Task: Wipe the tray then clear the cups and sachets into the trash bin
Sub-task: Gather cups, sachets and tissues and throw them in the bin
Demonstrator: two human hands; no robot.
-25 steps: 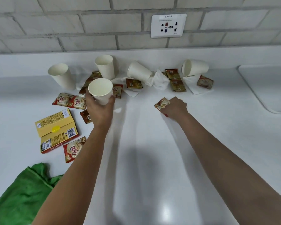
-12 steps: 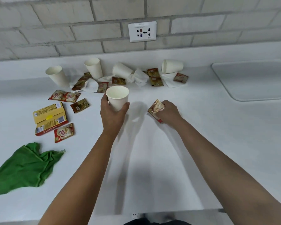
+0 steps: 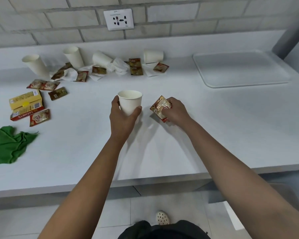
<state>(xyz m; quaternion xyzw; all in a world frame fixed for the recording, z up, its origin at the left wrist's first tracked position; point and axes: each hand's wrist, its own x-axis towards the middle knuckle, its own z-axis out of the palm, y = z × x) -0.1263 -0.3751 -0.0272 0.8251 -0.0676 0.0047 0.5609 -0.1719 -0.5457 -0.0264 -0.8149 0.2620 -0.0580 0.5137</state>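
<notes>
My left hand (image 3: 123, 116) grips a white paper cup (image 3: 130, 101) upright above the middle of the white counter. Just to its right, my right hand (image 3: 175, 111) pinches a red and brown sachet (image 3: 160, 106). Several more white cups (image 3: 153, 56) stand or lie along the back wall, among crumpled napkins (image 3: 120, 66) and several scattered sachets (image 3: 135, 66). A white tray (image 3: 240, 83) lies at the back right. No trash bin is in sight.
A green cloth (image 3: 7, 145) lies at the left near the front edge. A yellow sachet box (image 3: 25, 102) sits at the left. The counter's front edge (image 3: 145, 182) runs across below my forearms, with floor tiles and a white shoe (image 3: 162, 218) beneath.
Both hands have drawn back from the pile toward the front edge, the left carrying the cup and the right lifting the sachet off the counter. The view has pulled back and tilted down.
</notes>
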